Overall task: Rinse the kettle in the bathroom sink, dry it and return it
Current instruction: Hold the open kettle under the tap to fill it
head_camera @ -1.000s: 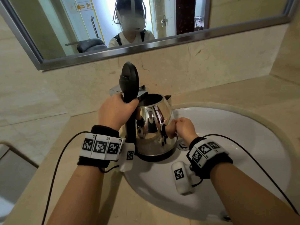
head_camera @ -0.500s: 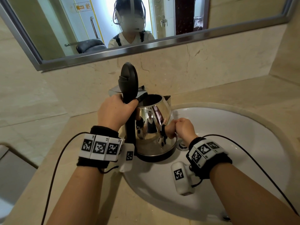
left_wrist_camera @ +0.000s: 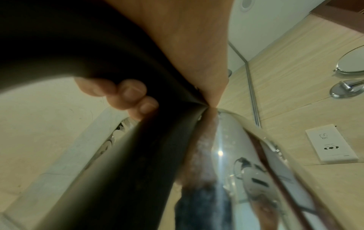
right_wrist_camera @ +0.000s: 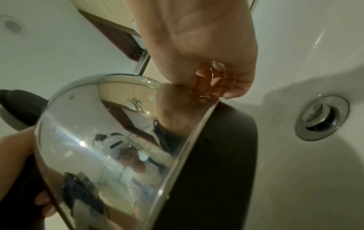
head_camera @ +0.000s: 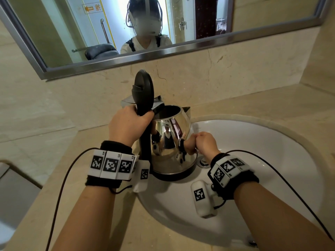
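Steel kettle (head_camera: 172,140): polished body, black lid (head_camera: 144,89) flipped up, mouth open; held upright over the left part of the white sink (head_camera: 272,160), its black base seemingly just clear of the basin, close beside the drain (head_camera: 204,163)
Left hand (head_camera: 128,124): fingers (left_wrist_camera: 130,91) wrapped round the black handle (head_camera: 146,142) near its top, carrying the weight
Right hand (head_camera: 204,142): fingers curled into a loose fist, knuckles against the kettle's right flank; nothing visibly held in it; whether it presses or merely touches, I cannot tell
Step in hand: likely steadying the kettle for rinsing; no running water in view
Doing it well: keep the left grip firm, since wet steel slips; brace low on the body; keep the electrical base out of the water; tip the spout toward the drain; keep the lid open
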Available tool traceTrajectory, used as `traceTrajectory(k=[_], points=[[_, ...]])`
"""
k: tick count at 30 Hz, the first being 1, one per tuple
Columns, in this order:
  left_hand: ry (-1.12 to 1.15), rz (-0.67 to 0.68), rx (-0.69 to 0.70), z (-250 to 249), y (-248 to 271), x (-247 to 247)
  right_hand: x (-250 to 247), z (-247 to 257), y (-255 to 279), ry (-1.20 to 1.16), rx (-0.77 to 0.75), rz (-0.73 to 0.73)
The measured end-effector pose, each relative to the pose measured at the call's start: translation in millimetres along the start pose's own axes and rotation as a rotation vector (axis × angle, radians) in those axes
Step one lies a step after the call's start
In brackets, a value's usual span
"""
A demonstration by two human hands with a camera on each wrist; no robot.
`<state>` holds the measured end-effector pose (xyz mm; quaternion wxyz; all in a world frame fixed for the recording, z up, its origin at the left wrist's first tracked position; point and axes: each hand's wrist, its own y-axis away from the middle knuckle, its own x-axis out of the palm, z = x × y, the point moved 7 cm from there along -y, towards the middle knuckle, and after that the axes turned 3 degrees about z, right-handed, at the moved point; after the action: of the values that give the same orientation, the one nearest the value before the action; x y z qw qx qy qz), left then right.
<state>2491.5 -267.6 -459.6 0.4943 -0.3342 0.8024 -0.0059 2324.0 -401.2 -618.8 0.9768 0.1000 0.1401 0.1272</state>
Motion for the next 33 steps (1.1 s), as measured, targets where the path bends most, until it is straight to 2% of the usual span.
traceTrajectory(k=[19,33], points=[[-0.024,-0.01,0.003,-1.4,0.9,-1.4,3.7,-0.6,2.6,-0.029,0.046,0.01],[-0.032,-0.008,0.003,-0.5,-0.2,-0.1,7.9,-8.0,4.2,-0.079,0.212,0.054]])
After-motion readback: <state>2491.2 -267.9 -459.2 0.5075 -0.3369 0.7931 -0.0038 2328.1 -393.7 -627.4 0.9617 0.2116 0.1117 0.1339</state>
